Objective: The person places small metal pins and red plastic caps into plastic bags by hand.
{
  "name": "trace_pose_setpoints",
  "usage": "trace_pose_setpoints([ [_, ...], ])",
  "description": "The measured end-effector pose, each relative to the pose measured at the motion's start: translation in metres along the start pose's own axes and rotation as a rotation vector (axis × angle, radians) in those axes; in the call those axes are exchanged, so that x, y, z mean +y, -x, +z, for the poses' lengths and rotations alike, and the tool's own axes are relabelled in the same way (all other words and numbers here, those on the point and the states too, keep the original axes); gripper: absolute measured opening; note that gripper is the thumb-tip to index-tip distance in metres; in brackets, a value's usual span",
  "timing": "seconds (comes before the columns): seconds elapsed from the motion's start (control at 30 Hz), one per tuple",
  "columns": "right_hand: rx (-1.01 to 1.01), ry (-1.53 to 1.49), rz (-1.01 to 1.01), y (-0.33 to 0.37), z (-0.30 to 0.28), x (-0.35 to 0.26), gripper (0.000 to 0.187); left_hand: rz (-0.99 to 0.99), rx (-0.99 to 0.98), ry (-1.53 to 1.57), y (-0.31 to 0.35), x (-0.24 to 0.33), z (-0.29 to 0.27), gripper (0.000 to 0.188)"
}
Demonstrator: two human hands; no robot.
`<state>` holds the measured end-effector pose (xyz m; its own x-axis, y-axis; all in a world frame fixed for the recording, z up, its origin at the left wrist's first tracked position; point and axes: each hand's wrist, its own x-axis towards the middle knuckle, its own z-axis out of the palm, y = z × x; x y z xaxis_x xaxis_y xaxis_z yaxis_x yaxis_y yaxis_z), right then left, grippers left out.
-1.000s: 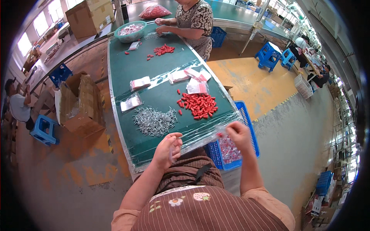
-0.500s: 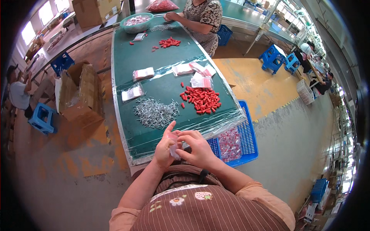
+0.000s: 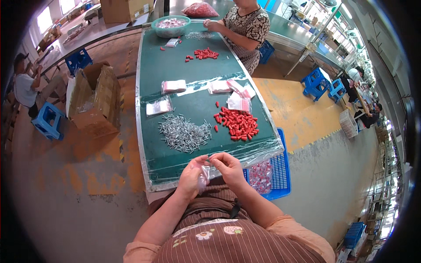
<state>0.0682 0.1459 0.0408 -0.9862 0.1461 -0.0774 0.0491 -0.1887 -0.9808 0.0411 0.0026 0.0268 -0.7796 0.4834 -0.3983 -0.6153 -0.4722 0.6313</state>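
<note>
Both hands, left hand and right hand, together on a small clear bag.

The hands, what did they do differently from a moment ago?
A second ago they were apart at the table edge, the right hand out over the blue basket. Then it swung in to the left hand, and now both meet at the small clear bag; the exact grip is too small to tell. The red pieces, the silver pieces and the flat packets lie as before.
</note>
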Motion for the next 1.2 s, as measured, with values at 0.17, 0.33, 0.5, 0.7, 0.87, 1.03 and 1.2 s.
trace_pose_setpoints([
  [0.17, -0.027, 0.004, 0.013, -0.011, -0.006, 0.005, 0.009, -0.165, -0.032, 0.116, 0.009, 0.014, 0.001, 0.016],
  [0.33, -0.058, 0.104, -0.048, -0.012, -0.003, 0.005, 0.009, -0.125, -0.081, -0.009, 0.009, 0.014, -0.001, 0.015],
  [0.5, -0.056, 0.059, -0.029, -0.011, -0.008, 0.003, 0.01, -0.002, 0.08, -0.105, 0.007, 0.009, -0.001, 0.008],
  [0.7, -0.098, 0.133, 0.126, -0.016, -0.005, -0.001, 0.012, 0.175, 0.086, -0.365, 0.004, 0.005, -0.005, 0.01],
  [0.87, -0.194, 0.259, 0.059, -0.023, -0.001, 0.001, 0.012, 0.056, 0.214, -0.409, 0.017, 0.02, -0.01, 0.011],
  [1.03, -0.106, 0.346, 0.083, -0.014, -0.005, -0.008, 0.005, 0.308, 0.087, -0.755, 0.003, -0.001, -0.027, 0.02],
  [1.2, 0.106, 0.744, -0.42, -0.009, 0.011, -0.018, 0.012, 0.339, 0.16, -0.706, 0.001, -0.006, -0.03, 0.017],
])
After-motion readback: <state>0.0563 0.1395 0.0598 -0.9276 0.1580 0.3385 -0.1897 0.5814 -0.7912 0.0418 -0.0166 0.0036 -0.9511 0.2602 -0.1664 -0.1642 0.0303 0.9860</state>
